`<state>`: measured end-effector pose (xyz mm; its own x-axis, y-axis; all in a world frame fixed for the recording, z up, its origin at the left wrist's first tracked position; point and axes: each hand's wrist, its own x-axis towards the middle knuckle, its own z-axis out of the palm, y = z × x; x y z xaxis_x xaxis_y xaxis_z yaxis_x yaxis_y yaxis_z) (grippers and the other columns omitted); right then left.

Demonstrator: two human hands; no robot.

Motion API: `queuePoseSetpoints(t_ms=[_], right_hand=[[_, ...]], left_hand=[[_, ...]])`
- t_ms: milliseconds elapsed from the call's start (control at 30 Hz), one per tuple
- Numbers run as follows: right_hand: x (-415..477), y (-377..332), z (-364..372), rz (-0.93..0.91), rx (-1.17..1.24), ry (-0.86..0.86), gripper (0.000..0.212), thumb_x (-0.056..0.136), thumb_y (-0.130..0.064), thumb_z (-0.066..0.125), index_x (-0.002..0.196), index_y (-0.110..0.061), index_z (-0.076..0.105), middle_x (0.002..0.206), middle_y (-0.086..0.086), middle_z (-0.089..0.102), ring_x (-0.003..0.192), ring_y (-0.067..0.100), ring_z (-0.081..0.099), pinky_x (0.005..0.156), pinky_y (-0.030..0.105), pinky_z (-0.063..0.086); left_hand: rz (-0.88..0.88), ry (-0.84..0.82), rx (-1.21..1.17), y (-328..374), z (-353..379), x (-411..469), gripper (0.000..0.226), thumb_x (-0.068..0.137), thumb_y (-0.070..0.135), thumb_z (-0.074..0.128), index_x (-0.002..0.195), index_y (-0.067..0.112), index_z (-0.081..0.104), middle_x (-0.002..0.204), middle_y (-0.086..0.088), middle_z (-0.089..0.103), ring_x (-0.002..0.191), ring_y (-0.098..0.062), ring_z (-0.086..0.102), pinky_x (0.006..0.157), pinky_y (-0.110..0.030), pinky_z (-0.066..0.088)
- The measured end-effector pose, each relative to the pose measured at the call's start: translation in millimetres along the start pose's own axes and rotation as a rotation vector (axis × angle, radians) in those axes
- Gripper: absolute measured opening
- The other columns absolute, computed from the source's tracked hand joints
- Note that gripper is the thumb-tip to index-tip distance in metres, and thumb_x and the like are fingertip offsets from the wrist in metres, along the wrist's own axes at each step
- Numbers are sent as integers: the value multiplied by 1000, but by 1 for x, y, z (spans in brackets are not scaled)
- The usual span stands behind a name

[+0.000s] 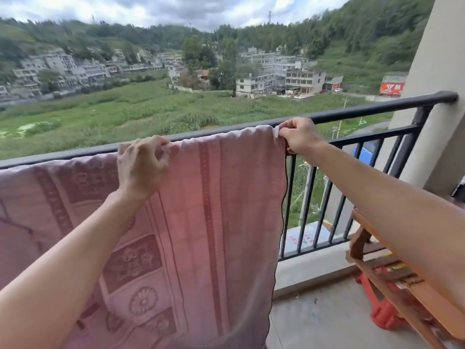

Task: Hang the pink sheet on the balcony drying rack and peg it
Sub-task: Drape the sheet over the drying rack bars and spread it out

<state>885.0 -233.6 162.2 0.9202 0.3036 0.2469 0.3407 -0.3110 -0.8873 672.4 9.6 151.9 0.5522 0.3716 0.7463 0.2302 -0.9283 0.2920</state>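
The pink sheet (221,210), woven with darker floral bands, hangs over the black balcony rail (364,110) and drapes down toward the floor. My left hand (144,163) pinches the sheet's top fold on the rail, fingers closed on the cloth. My right hand (299,134) is at the sheet's upper right corner, fingers closed on a pale peg (276,132) that sits over the sheet's edge on the rail.
The rail runs right to a beige pillar (427,96). Black vertical bars (309,205) stand below it. Wooden boards (392,278) lean at the right over a red plastic object (382,311). Concrete balcony floor (322,318) lies beneath.
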Motion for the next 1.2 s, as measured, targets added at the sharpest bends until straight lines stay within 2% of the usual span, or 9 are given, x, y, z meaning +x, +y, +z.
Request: queuePoseSetpoints(t_ms=[100,233,400,500,633,767,900,1033,1200], right_hand=[[-11,2,-4,67,238,2,7,91,-14,63,86,-18,64,87,2,65,81,18,62,73,37,57],[-28,-24,-19,-59,482,122,16,89,-3,61,86,-18,66,82,-1,64,72,10,63,67,25,56],[-47,-26,-32,-345,361,254,22,89,-2,60,84,-23,64,77,-8,62,62,-4,54,62,16,48],[-70,19,-11,-352,255,188,20,92,-8,59,86,-27,62,63,-7,54,49,-1,47,47,19,39],[-106,75,28,-276,-6,-27,8,92,-14,62,98,-18,63,66,-7,56,55,4,51,55,24,42],[-127,89,42,-138,-285,-295,28,90,-17,65,117,-21,57,90,-2,67,74,14,63,64,32,54],[-118,39,42,-284,-221,-146,48,87,-22,65,131,-21,45,126,3,58,97,16,61,80,36,54],[-115,-2,59,-368,-91,-99,57,82,-43,69,128,-22,45,123,1,58,104,17,59,89,37,51],[-101,-15,99,-9,205,-115,79,65,-62,74,125,-15,53,116,-1,64,105,23,64,95,41,52]], left_hand=[[12,48,-146,-2,-9,-4,19,88,29,66,95,13,76,87,-5,74,82,-25,67,75,-38,52],[-6,163,-165,2,-28,-21,23,91,26,61,90,5,72,84,-9,71,76,-24,64,68,-35,50],[44,255,-186,24,-49,-93,23,94,18,59,83,0,66,76,-14,64,70,-30,59,64,-40,49],[95,249,-87,28,-53,-152,24,94,12,59,77,-3,65,69,-14,60,66,-30,55,65,-40,45],[147,26,167,-10,-46,-202,28,94,18,57,74,0,64,71,-11,58,70,-31,55,69,-43,45],[-27,-188,265,-33,-46,-222,19,86,20,58,84,4,68,84,-9,63,84,-35,60,76,-45,44],[-200,-12,229,-48,-88,-207,14,86,16,68,96,7,68,99,-11,63,95,-32,57,85,-45,48],[-448,78,254,-77,-121,-195,21,88,22,64,105,10,65,106,-14,60,97,-33,58,88,-41,46],[-586,2,269,-103,-136,-183,26,88,24,63,110,9,63,110,-17,60,101,-36,58,92,-43,46]])
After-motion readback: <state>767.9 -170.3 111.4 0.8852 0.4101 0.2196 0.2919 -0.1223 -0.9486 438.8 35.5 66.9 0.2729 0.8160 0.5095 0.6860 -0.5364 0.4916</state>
